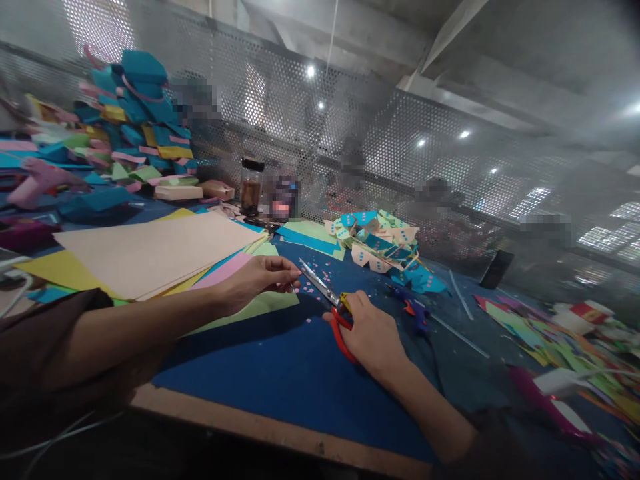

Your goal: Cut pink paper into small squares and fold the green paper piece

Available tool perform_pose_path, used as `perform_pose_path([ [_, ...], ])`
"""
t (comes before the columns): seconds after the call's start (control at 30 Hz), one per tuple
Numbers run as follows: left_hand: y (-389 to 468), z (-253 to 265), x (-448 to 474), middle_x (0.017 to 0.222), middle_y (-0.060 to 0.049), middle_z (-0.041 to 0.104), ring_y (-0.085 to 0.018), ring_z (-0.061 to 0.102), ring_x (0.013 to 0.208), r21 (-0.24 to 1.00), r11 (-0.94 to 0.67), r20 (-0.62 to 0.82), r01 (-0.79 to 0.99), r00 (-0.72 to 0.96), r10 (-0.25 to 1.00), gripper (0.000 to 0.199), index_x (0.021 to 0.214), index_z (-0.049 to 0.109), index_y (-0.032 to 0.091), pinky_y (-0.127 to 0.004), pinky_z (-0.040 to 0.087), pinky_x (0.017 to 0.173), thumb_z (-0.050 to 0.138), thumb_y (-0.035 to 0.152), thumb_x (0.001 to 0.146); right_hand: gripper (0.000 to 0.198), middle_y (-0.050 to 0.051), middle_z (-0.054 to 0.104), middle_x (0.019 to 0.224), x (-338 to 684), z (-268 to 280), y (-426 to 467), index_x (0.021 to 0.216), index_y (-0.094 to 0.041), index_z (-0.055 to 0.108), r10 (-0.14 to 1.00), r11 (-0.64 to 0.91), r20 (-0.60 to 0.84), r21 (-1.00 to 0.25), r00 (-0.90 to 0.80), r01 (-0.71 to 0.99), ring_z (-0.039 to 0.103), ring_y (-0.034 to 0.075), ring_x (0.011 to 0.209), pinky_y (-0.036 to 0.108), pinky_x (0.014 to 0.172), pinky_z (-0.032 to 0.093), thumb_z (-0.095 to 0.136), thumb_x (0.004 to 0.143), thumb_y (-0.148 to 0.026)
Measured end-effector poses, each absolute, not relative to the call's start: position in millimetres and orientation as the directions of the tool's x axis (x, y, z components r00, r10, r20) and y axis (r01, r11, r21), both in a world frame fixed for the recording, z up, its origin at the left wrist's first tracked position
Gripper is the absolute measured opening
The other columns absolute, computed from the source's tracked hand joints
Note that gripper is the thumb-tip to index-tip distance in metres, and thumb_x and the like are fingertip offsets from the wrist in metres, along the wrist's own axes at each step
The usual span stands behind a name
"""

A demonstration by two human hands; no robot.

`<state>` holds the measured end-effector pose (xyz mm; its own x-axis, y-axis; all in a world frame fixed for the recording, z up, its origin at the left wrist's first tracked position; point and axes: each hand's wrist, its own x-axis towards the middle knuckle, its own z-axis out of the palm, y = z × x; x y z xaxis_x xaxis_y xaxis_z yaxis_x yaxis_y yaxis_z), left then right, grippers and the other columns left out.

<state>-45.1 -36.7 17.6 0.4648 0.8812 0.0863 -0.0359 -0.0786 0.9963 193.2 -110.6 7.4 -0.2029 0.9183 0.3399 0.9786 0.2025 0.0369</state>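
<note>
My right hand (pixel 373 330) grips a pair of scissors (pixel 326 293) by red and yellow handles, the blades pointing up and left over the table. Close to the blade tips, my left hand (pixel 265 277) is closed in a pinch; whatever lies between its fingertips is too small to make out. Tiny pink paper bits (pixel 311 290) are scattered on the blue table top (pixel 280 370) beneath and around the blades. Under my left forearm lie sheets of pink and light green paper (pixel 270 305).
Large cream sheets (pixel 165 250) lie stacked at left. A lidded jar (pixel 251 187) stands behind. Cut, dotted paper pieces (pixel 383 240) are heaped at back centre. A blue glue gun (pixel 413 310) lies right, near a leaning phone (pixel 497 269). Blue paper constructions (pixel 143 87) rise at back left.
</note>
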Motion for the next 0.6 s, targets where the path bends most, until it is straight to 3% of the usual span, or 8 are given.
perform_pose_path([
  [0.37,-35.9,13.4,-45.5,0.081,-0.002,0.068,-0.012,0.053,0.069,0.995,-0.050,0.083,-0.081,0.468,0.880,0.026,0.095,0.069,0.016,-0.027,0.042,0.070,0.074,0.036,0.079,0.043,0.002,0.063,0.090,191.2,4.6,-111.3,0.090,-0.020,0.057,0.917,0.237,0.328,0.011,-0.227,0.972,0.065,0.019,0.072,0.029,0.055,0.031,0.050,0.092,-0.062],
  [0.6,-37.6,15.4,-44.9,0.079,0.000,0.068,-0.011,0.052,0.068,0.995,-0.053,0.085,-0.079,0.485,0.870,0.021,0.092,0.070,0.018,-0.027,0.042,0.070,0.074,0.034,0.080,0.040,0.002,0.064,0.087,191.8,3.8,-112.1,0.088,-0.021,0.058,0.914,0.258,0.331,-0.026,-0.235,0.966,0.064,0.018,0.069,0.030,0.056,0.029,0.053,0.091,-0.060],
])
